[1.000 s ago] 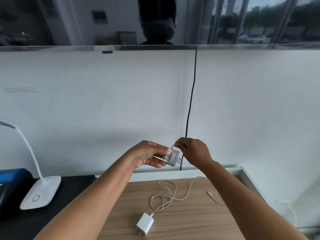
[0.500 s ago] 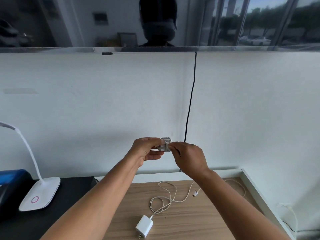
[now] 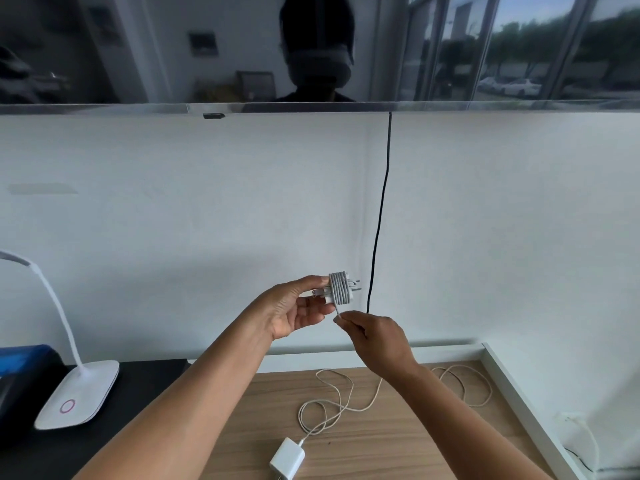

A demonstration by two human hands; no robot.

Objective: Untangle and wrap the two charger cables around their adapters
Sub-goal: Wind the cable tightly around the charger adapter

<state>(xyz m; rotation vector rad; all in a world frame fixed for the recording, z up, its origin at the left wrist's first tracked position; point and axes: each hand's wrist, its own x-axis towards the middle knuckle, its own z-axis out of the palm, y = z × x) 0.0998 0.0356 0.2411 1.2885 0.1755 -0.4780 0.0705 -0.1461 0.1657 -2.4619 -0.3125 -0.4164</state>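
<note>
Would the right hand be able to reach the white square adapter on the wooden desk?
Probably yes: the white square adapter lies unobstructed below the right hand, though it now pinches the grey cable end.

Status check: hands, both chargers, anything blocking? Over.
Left hand holds wrapped adapter. Right hand pinches its cable tail just below. Second adapter lies on desk, loose cable unwound in loops. Nothing blocking.
</note>
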